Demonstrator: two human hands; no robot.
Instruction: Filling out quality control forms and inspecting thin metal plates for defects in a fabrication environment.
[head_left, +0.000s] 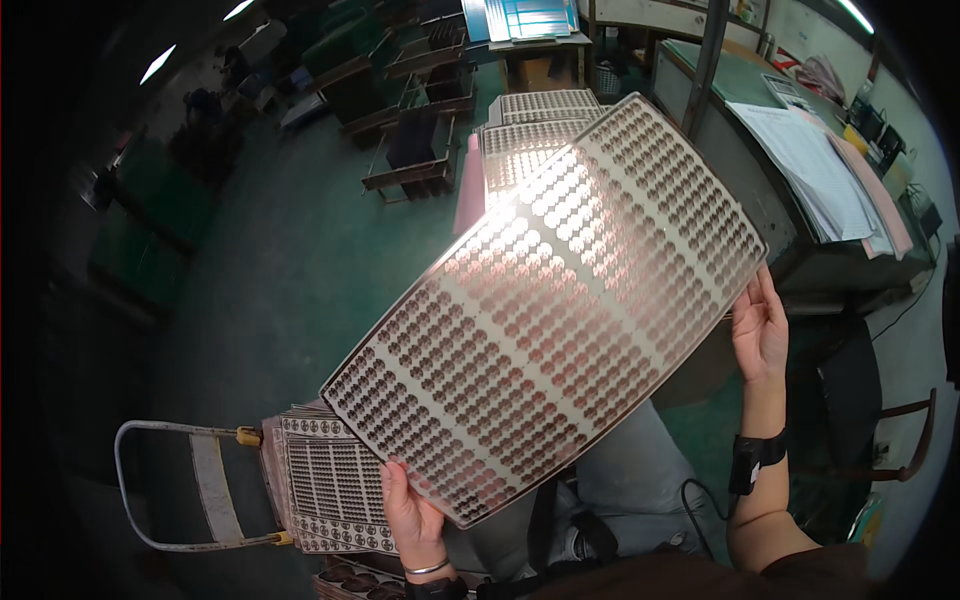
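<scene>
A large flat metal sheet (560,330), patterned with rows of small round shapes, is held up at a slant in front of me. Its left end dips toward me and its far corner rises to the right. Light glares off its upper middle. My left hand (411,512) grips the near lower-left edge, thumb on the face and the other fingers hidden beneath. My right hand (761,325) holds the right edge, fingers along the rim. Below the sheet's left corner lies a stack of similar patterned sheets (335,480).
A hand truck with a metal handle (118,480) bears the left stack. Another pile of sheets (545,105) stands beyond, beside a pink sheet (469,190). On the right, a green-topped desk (690,55) carries papers (805,165); a chair (850,400) stands nearby. Racks (410,165) stand farther off.
</scene>
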